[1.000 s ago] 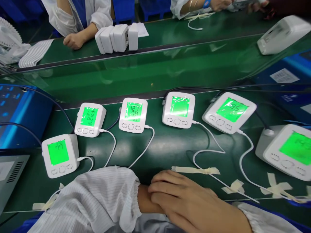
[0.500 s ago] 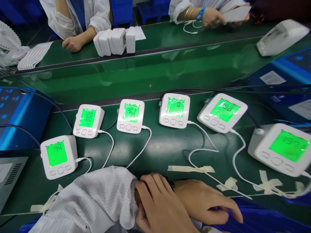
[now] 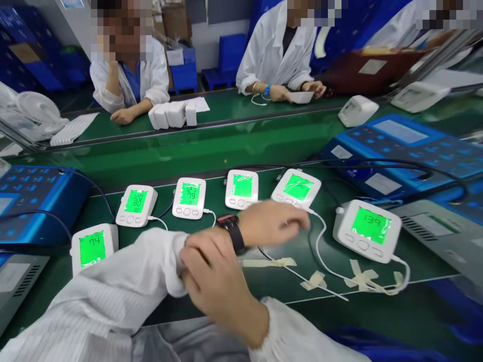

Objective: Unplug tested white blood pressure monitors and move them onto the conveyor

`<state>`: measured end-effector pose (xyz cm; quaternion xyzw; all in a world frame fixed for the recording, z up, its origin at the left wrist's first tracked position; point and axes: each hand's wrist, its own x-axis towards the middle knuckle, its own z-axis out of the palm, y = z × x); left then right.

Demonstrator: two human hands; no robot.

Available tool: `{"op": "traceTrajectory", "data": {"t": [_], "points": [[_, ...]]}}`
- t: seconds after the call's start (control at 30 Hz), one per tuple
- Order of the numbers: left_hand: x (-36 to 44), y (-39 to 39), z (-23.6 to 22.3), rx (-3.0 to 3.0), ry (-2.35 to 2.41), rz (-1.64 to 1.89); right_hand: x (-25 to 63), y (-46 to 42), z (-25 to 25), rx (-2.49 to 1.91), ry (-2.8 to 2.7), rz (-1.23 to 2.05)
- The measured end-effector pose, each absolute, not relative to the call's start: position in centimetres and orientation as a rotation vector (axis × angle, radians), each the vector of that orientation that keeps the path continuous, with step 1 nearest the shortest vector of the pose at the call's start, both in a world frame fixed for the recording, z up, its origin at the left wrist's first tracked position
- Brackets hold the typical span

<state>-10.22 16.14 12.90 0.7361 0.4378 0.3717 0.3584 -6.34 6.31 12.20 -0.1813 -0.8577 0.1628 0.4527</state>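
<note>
My left hand (image 3: 279, 223) hangs over the green bench with loosely bent, slightly blurred fingers and nothing in it. It is just in front of two white monitors with lit green screens (image 3: 242, 188) (image 3: 298, 187), near a white cable (image 3: 320, 251). A black watch (image 3: 234, 232) shows on its wrist. My right hand (image 3: 211, 276) reaches across and pinches the cuff of my left white sleeve (image 3: 171, 264), pulling it back. More monitors stand at the left (image 3: 92, 249) (image 3: 136, 205) (image 3: 189, 197) and the right (image 3: 368, 230).
Blue machines flank the bench at left (image 3: 33, 201) and right (image 3: 407, 146). A green conveyor belt (image 3: 226, 146) runs behind the monitors. Across it sit people in white coats, with a group of white units (image 3: 171, 114) and a fan (image 3: 37, 108). Tape strips (image 3: 362, 276) hold cables down.
The view has lifted, showing the people opposite. My left hand rose off the bench and moved toward the monitors. My right hand pushed the left sleeve back, baring the watch.
</note>
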Motion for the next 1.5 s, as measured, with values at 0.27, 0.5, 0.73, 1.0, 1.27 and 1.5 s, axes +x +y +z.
{"op": "traceTrajectory", "data": {"t": [0.27,0.5,0.73,1.0,1.27,1.5], "points": [[-19.2,24.5,17.0,0.885,1.342,1.719,-11.1,4.4,9.0,-0.565,-0.896,1.919],[-21.6,24.5,15.5,0.588,1.308,1.836,-11.9,-2.8,10.0,-0.48,-0.879,2.378],[-23.4,24.4,16.0,0.617,1.293,1.865,-10.8,-3.1,9.6,-0.469,-1.168,2.429],[-21.2,20.2,16.7,1.105,1.393,1.613,-9.5,-2.1,8.5,-0.556,-1.321,2.375],[-12.1,9.1,13.0,0.796,1.168,1.656,-11.6,23.4,14.4,-0.824,-1.155,1.22],[-4.0,11.1,12.3,-0.003,0.811,1.546,-18.3,29.6,14.6,-0.876,-1.692,0.827]]}}
